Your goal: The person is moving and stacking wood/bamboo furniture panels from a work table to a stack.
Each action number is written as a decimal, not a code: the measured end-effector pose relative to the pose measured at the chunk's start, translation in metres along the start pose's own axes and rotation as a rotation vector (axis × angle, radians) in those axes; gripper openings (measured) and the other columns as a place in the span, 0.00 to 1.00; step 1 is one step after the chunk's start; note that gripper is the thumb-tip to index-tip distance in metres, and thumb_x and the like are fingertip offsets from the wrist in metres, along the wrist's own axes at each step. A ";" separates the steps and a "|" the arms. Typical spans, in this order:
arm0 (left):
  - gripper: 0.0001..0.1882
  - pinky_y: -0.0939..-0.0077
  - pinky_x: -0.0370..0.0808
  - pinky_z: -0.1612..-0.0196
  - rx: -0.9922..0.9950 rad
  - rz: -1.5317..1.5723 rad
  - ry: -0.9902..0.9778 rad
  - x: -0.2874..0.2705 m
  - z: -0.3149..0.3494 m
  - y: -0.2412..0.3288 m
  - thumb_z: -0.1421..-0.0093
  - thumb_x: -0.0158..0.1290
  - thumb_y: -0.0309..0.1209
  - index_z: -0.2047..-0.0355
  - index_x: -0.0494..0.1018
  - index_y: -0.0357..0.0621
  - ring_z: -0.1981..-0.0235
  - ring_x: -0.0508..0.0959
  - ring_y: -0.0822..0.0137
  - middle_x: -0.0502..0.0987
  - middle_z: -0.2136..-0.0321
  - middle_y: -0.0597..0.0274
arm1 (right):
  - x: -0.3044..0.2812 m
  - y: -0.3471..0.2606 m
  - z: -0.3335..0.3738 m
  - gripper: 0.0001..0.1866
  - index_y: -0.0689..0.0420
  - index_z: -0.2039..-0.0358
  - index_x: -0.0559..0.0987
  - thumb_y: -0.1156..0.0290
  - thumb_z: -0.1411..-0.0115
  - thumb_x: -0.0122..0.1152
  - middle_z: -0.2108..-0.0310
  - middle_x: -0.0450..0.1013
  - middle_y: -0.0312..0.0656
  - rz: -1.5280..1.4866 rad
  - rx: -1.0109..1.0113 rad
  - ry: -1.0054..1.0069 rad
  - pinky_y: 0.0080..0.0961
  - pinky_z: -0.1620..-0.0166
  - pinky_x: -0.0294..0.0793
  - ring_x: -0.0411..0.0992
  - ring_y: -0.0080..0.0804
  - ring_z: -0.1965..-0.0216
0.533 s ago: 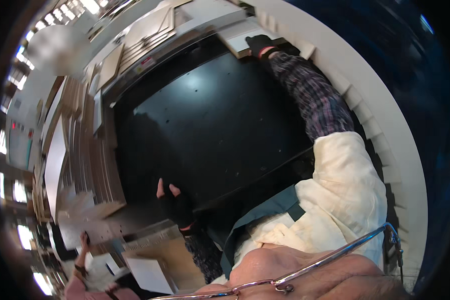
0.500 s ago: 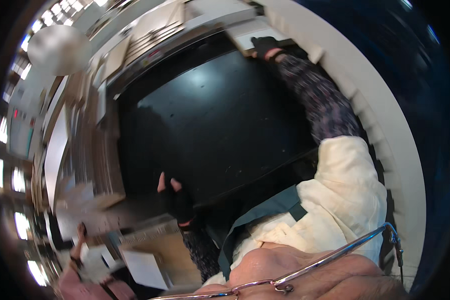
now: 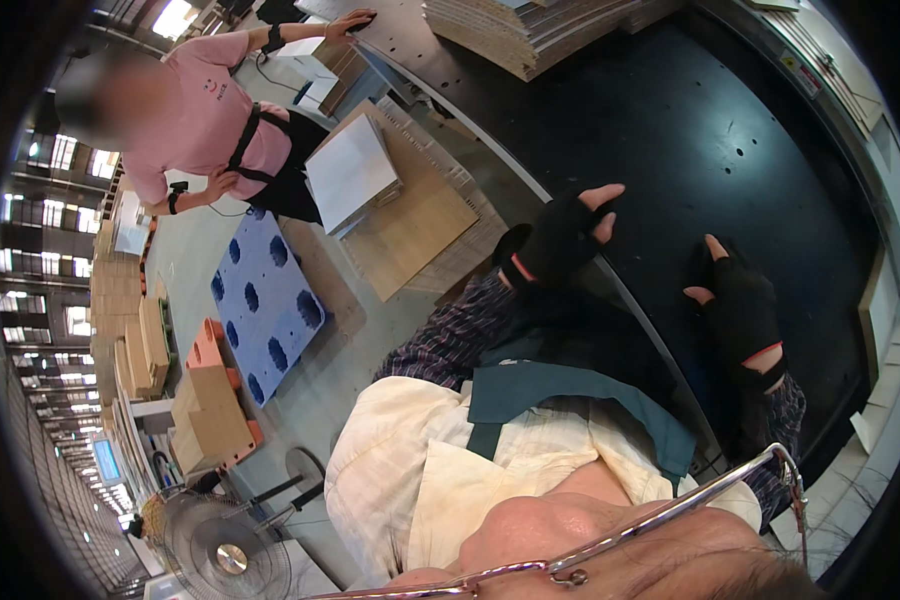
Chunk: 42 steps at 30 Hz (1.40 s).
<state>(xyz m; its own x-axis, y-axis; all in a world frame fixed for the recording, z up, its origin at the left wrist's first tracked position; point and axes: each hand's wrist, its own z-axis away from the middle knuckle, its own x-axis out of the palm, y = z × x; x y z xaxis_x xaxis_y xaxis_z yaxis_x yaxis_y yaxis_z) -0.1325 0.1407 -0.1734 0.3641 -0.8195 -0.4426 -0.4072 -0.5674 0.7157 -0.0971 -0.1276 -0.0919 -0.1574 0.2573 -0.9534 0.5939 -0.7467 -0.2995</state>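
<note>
At 2 o'clock the gloved left hand [image 3: 558, 238] is extending over the edge of the black tabletop [image 3: 660, 120], which is spanning 12 to 4 o'clock; the gloved right hand [image 3: 740, 300] is lying above it at 3, each empty grip gaping loosely

A blue pallet [image 3: 273, 298] (dark-hollowed) lies near an orange pallet [image 3: 205, 345].

Black worktop [image 3: 660, 150] lies flat, glossy and pierced

It is a broad, dark, smooth sheet set level before the person, with a cloudy patch of sheen toward its far side. Small round holes [image 3: 740, 153] dot it, singly and in clusters. A straight pale-grey edge strip [image 3: 520, 171] borders the near side. The far corners are probably squared, though lens curvature obscures them.
</note>
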 end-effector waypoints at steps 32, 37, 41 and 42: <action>0.18 0.70 0.74 0.54 -0.729 0.042 -0.171 0.004 0.192 -0.199 0.38 0.54 0.35 0.50 0.74 0.41 0.58 0.79 0.65 0.80 0.59 0.55 | 0.010 -0.013 -0.003 0.34 0.56 0.41 0.69 0.57 0.46 0.65 0.44 0.69 0.53 0.225 0.027 0.039 0.37 0.46 0.71 0.69 0.48 0.44; 0.15 0.76 0.74 0.59 -0.727 0.161 0.568 -0.109 0.220 -0.253 0.35 0.53 0.37 0.53 0.74 0.42 0.64 0.75 0.73 0.77 0.65 0.65 | 0.005 -0.022 -0.007 0.34 0.57 0.41 0.69 0.58 0.46 0.66 0.44 0.70 0.53 0.281 0.047 0.023 0.37 0.47 0.72 0.71 0.49 0.47; 0.12 0.73 0.72 0.61 -0.663 -0.302 0.898 -0.227 0.243 -0.284 0.35 0.51 0.33 0.55 0.72 0.40 0.68 0.71 0.72 0.75 0.68 0.66 | -0.006 -0.061 -0.011 0.32 0.57 0.42 0.70 0.59 0.45 0.66 0.46 0.71 0.53 0.156 0.127 -0.093 0.37 0.49 0.73 0.73 0.49 0.49; 0.20 0.71 0.70 0.49 -0.812 -0.184 0.949 -0.255 0.249 -0.289 0.34 0.50 0.37 0.47 0.69 0.35 0.56 0.73 0.65 0.74 0.57 0.56 | -0.005 -0.080 -0.007 0.31 0.57 0.42 0.70 0.60 0.44 0.66 0.46 0.71 0.53 -0.018 0.016 -0.056 0.36 0.48 0.73 0.73 0.48 0.49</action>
<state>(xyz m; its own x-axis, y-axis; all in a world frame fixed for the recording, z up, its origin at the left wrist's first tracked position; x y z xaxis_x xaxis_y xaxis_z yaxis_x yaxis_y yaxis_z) -0.3165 0.4936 -0.4022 0.9543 -0.1628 -0.2507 0.2214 -0.1785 0.9587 -0.1381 -0.0649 -0.0635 -0.2125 0.2361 -0.9482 0.5782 -0.7518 -0.3169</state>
